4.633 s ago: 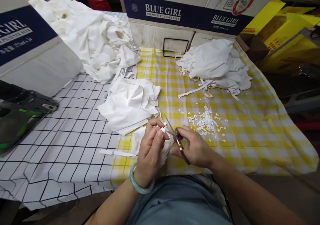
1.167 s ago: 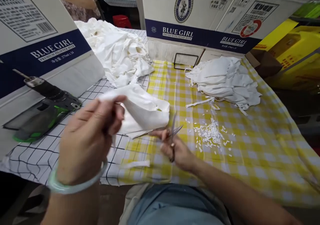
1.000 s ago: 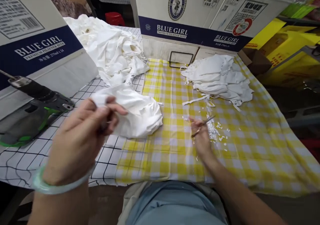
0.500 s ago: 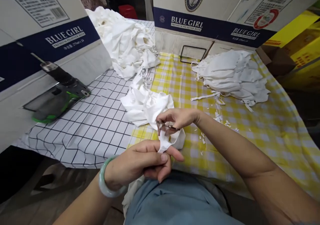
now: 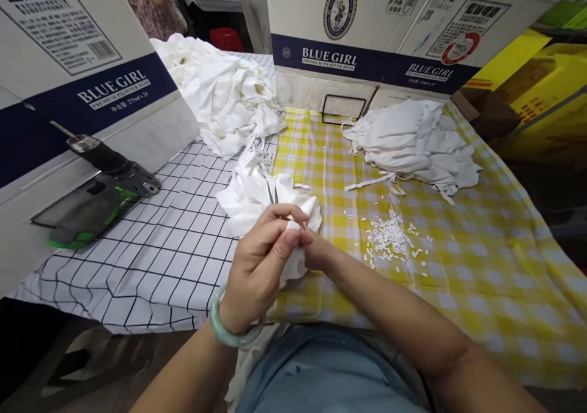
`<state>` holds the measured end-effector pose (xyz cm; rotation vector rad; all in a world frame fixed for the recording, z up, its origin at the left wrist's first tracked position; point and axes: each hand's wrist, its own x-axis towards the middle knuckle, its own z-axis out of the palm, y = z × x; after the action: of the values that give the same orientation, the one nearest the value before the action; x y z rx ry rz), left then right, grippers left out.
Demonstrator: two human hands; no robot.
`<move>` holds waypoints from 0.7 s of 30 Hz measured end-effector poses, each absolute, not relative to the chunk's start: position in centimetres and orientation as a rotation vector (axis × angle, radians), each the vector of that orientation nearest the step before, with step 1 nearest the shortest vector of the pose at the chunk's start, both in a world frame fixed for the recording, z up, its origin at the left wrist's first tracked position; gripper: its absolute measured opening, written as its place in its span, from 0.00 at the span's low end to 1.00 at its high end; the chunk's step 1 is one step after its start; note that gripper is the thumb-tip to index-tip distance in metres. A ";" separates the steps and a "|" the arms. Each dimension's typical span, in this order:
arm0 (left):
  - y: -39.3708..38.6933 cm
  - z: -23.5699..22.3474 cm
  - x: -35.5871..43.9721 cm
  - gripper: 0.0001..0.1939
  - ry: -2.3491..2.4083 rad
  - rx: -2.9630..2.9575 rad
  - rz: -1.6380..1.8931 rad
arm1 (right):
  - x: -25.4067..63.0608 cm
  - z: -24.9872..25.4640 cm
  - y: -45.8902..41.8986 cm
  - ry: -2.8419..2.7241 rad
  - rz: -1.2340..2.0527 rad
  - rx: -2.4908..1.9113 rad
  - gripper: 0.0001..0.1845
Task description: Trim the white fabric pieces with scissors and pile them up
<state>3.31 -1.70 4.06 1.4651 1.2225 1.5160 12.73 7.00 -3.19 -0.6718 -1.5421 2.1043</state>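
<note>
The left hand (image 5: 254,269) pinches a bit of white cloth (image 5: 294,267) near the middle of the near side of the table (image 5: 174,272). The right hand (image 5: 316,251) is mostly hidden, so I can't tell its grip. Scissors (image 5: 272,194) poke up just beyond; hold the cloth flat and keep fingers away from the sharp parts.

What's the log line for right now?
left hand: pinching cloth | right hand: partly hidden, near scissors | table: scraps, drill, white piles

Yellow-and-white checked tablecloth (image 5: 458,290), pale green bangle (image 5: 229,333)
</note>
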 end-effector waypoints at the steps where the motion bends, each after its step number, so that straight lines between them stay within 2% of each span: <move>1: -1.3 3.5 3.5 0.13 1.153 1.354 1.520 | 13.4 -3.6 6.4 -1.498 2.115 -0.676 0.24; 3: -1.0 2.2 4.0 0.14 1.084 1.168 1.521 | 15.6 -3.8 6.0 -1.450 2.073 -0.740 0.24; 8: -1.1 0.0 6.4 0.16 1.098 0.991 1.456 | 22.4 -1.2 6.3 -1.990 1.443 -1.041 0.20; 13: -0.8 -1.2 8.3 0.18 1.142 1.059 1.378 | 25.0 0.7 4.8 -2.382 1.042 -1.189 0.22; 21: -0.6 -1.8 9.1 0.17 1.199 1.167 1.275 | 25.7 -0.3 4.0 -2.397 1.031 -1.255 0.23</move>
<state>9.06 -0.55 -1.78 1.1670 1.1989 1.2751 25.68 4.00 -0.28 -1.2550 -2.3970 1.0314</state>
